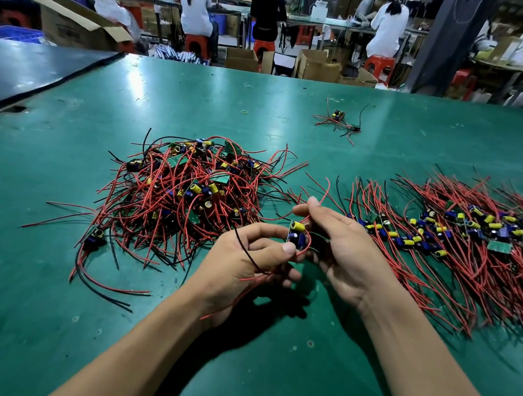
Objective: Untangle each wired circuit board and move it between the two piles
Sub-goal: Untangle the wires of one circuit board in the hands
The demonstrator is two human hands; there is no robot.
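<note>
A green work table is being covered across most of the view. To the right of the held circuit board, a combed pile of wired boards is being kept on the table, its red leads lying roughly parallel and its yellow and blue components forming a band through the middle. To the left of the held circuit board, a tangled pile of the same boards is being left in a knot of red and black wires.

The held circuit board is being kept above the table between the two piles. Its long axis is being held nearly upright in the view, with the yellow capacitor at the far end, the blue part at the near end, and the component side facing the camera. It is being pinched by the left hand between thumb and forefinger, with the other fingers curled beneath and a black wire draped across them. A red lead rising from the board is being pinched by the thumb and forefinger tips of the right hand; its remaining fingers are hidden.

Well beyond the held circuit board, a small cluster of boards and a rubber band are lying. Farther off, open cardboard boxes are standing; their contents cannot be told.
</note>
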